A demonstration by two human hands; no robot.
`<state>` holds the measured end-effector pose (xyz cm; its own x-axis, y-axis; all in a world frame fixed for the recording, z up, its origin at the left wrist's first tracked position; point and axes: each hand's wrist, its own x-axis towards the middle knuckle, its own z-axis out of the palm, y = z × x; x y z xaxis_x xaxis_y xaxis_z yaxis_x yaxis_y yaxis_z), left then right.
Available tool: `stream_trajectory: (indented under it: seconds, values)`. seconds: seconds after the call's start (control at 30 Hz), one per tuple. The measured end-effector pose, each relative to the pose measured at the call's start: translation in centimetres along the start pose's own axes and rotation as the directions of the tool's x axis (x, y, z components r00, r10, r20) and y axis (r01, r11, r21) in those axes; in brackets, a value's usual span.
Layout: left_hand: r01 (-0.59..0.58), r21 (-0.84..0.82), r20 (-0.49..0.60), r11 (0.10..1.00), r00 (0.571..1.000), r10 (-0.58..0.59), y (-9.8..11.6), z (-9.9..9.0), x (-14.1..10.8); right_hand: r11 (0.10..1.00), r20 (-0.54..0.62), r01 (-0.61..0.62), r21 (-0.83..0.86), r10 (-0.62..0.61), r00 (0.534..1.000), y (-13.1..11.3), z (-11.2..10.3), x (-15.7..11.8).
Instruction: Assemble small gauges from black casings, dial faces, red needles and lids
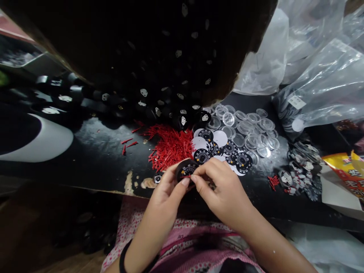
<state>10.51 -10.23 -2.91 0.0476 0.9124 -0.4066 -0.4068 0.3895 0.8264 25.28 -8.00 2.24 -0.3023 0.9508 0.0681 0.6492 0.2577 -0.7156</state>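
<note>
My left hand is wrapped round a round black gauge with a dial face turned up. Thumb and forefinger of my right hand pinch a small red pointer at the dial's lower part. Just beyond my hands lies a heap of red pointers. To its right are loose dial discs, some black side up and others white side up. Behind them, clear round covers are spread in a pile.
A large dark container with many black housings overhangs the back. A white cylinder lies at the left. Plastic bags stand at the right, with small mixed parts and a yellow packet nearer.
</note>
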Motion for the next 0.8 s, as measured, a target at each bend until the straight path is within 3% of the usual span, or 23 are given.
stream_trajectory:
  seconds: [0.27,0.5,0.57,0.67,0.8]
  values:
    - [-0.12,0.2,0.006,0.972,0.993,0.121,0.4,-0.1,-0.2,0.996,0.009,-0.019,0.084,0.018,1.0,-0.2,-0.2,0.0]
    - [-0.262,0.448,0.0,0.855,0.956,0.293,1.8,0.5,-1.0,0.996,-0.029,-0.031,0.084,0.034,0.999,-0.7,0.5,-0.8]
    - [-0.241,0.466,0.009,0.851,0.963,0.268,1.9,0.3,-0.9,0.996,-0.015,-0.052,0.066,0.053,0.998,-0.7,0.5,-0.9]
    - [-0.15,0.402,0.06,0.903,0.989,0.137,1.7,-0.2,-0.5,0.998,0.007,-0.059,0.0,0.059,0.998,-0.5,0.2,-0.9]
    - [-0.004,0.326,0.08,0.945,0.997,-0.023,1.7,-0.9,-0.1,0.983,-0.036,0.121,-0.137,-0.127,0.991,0.2,-0.1,-0.4]
